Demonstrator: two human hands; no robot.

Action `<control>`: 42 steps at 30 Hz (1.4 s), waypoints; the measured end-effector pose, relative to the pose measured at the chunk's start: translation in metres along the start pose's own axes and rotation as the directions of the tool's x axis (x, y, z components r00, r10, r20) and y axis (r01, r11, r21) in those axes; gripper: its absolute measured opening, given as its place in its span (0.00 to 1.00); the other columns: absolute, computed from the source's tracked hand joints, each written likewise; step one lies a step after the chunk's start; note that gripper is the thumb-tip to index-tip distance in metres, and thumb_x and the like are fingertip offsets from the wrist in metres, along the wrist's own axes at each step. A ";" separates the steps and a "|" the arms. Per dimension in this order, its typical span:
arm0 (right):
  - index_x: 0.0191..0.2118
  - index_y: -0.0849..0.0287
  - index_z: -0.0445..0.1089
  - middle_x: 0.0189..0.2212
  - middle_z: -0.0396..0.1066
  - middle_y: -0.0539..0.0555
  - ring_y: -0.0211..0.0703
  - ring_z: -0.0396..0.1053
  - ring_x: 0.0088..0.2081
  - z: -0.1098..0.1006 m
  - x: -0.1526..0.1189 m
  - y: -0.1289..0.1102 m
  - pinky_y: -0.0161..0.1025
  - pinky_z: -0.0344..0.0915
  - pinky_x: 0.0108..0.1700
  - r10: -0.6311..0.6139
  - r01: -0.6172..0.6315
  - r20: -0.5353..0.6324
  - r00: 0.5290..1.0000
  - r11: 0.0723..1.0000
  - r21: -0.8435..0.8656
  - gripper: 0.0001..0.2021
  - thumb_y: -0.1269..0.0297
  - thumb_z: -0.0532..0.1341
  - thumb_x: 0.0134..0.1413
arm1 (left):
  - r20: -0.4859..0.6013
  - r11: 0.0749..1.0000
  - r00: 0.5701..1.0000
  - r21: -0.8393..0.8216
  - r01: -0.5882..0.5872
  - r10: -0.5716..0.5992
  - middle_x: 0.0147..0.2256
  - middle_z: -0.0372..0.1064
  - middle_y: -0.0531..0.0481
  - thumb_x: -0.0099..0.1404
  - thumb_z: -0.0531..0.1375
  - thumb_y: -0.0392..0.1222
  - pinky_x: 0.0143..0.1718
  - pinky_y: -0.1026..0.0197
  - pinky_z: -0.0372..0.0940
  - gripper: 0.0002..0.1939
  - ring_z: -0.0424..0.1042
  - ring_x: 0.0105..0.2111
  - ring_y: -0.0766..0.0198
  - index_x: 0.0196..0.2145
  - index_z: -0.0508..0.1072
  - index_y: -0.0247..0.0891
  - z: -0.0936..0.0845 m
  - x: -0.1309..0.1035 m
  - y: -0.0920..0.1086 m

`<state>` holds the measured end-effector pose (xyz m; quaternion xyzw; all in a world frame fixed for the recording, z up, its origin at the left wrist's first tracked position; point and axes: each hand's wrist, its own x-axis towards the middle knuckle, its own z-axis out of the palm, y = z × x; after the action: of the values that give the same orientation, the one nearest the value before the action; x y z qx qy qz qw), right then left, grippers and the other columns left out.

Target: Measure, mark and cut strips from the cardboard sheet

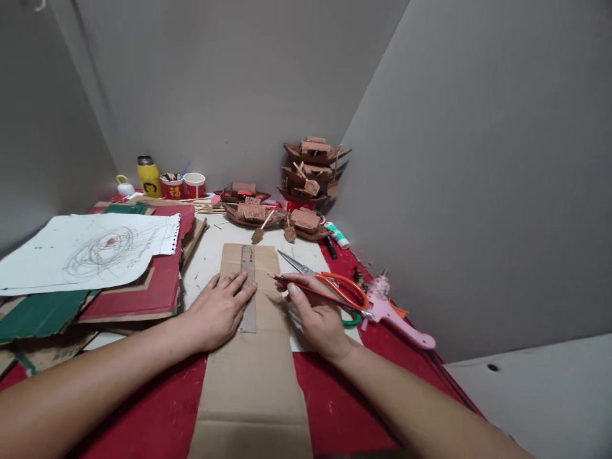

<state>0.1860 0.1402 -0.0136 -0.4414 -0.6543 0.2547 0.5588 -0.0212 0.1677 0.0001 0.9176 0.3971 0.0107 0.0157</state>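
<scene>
A long strip of brown cardboard [253, 389] runs away from me over a white sheet and the red table cover. Lengthwise on its far part lies a clear ruler [248, 319]. My left hand [220, 310] is spread flat, its fingertips pressing on the ruler and its palm on the cardboard. To the right, my right hand [320, 317] pinches a dark pencil [315, 292] near its sharpened end, the tip pointing left above the cardboard. Scissors with orange and green handles [344, 290] lie just beyond that hand, partly hidden by it.
A pink glue gun [396, 319] lies at the right. On the left are stacked cardboard pieces [138, 306] under a scribbled paper [86, 248]. Several brown model boats [306, 220] stand at the back, near paper cups [194, 185] and a yellow bottle [150, 177].
</scene>
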 end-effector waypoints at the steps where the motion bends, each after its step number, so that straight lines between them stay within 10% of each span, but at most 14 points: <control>1: 0.44 0.54 0.72 0.38 0.75 0.54 0.44 0.74 0.40 0.000 0.000 0.000 0.46 0.72 0.45 -0.004 0.004 0.009 1.000 1.000 -0.002 0.09 0.61 0.57 0.64 | -0.008 1.000 1.000 0.001 -0.001 0.001 0.66 0.50 0.33 0.69 0.48 0.36 0.59 0.41 0.53 0.27 0.55 0.63 0.47 0.65 0.57 0.36 0.001 0.000 0.000; 42: 0.43 0.54 0.72 0.37 0.77 0.54 0.45 0.75 0.39 -0.007 0.000 0.004 0.46 0.73 0.46 0.126 -0.123 0.069 0.990 0.991 -0.046 0.08 0.60 0.58 0.62 | 0.039 1.000 0.999 -0.021 -0.001 0.001 0.66 0.47 0.35 0.69 0.49 0.37 0.60 0.38 0.50 0.28 0.53 0.64 0.44 0.66 0.55 0.38 0.005 0.007 0.001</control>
<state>0.1943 0.1410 -0.0150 -0.4835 -0.6500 0.2912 0.5089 -0.0157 0.1722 -0.0051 0.9176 0.3962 -0.0028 0.0330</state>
